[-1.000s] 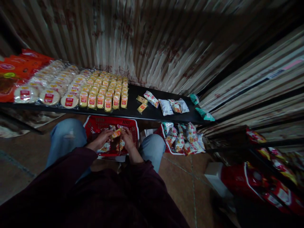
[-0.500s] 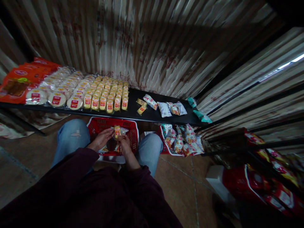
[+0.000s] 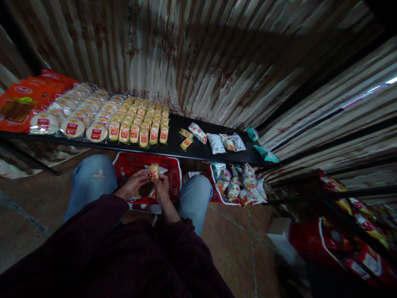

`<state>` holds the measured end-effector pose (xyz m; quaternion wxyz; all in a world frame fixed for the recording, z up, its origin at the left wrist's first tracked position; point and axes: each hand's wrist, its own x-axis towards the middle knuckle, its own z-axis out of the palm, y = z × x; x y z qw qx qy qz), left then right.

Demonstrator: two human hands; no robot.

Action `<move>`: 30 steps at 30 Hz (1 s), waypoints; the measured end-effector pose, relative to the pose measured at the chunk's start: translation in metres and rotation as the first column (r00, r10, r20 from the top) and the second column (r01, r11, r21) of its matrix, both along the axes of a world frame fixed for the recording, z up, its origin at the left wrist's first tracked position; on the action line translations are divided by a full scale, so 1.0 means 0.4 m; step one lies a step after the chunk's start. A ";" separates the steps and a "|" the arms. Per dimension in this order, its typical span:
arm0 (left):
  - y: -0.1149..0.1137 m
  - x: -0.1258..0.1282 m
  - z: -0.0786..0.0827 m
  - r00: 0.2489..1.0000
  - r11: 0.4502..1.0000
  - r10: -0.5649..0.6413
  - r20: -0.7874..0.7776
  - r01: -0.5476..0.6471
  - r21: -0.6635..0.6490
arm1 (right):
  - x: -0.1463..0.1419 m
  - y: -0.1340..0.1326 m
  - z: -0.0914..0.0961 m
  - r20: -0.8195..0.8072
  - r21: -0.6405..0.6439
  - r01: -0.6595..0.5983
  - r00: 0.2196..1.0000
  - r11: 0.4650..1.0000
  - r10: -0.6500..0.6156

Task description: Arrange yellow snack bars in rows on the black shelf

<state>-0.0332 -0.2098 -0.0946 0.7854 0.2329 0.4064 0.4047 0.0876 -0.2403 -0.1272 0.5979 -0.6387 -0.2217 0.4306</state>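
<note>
Between my knees, over a red basket [image 3: 128, 159], both my hands are closed on a small packaged cake [image 3: 154, 171] in clear wrap with a red and yellow label. My left hand [image 3: 136, 184] grips its left side, and my right hand [image 3: 163, 189] pinches it at the lower right. Beyond the basket, rows of matching packaged cakes [image 3: 134, 134] stand on a black shelf [image 3: 173, 150]. Two more packaged cakes [image 3: 186, 143] lie loose to the right of those rows. What lies inside the basket is partly hidden by my hands.
Left on the shelf are round flat packages [image 3: 96, 133] and orange bags [image 3: 18, 103]. White snack bags [image 3: 215, 143] and teal packets [image 3: 266, 153] lie at the shelf's right. A second red basket [image 3: 214, 176] holds several snack bags. More red goods [image 3: 367, 252] sit at lower right.
The packaged cake has barely moved between my hands, and the fingers of my left hand have shifted slightly along it. The view has tilted a little.
</note>
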 end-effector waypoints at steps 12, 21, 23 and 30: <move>0.006 0.032 -0.005 0.984 0.991 0.117 -0.136 -0.125 -0.055 | -0.011 -0.009 0.055 0.495 -0.075 -0.088 0.861 0.993 0.114; 0.007 0.046 -0.004 0.972 0.974 0.196 -0.130 -0.208 -0.085 | -0.017 0.000 0.055 0.459 -0.077 -0.139 0.874 0.987 0.159; 0.005 0.046 -0.003 0.971 0.972 0.203 -0.130 -0.215 -0.093 | -0.017 0.001 0.056 0.427 -0.078 -0.147 0.889 0.986 0.166; 0.011 0.057 -0.008 0.970 0.965 0.220 -0.102 -0.232 -0.123 | -0.022 -0.002 0.061 0.354 -0.041 -0.153 0.922 0.987 0.157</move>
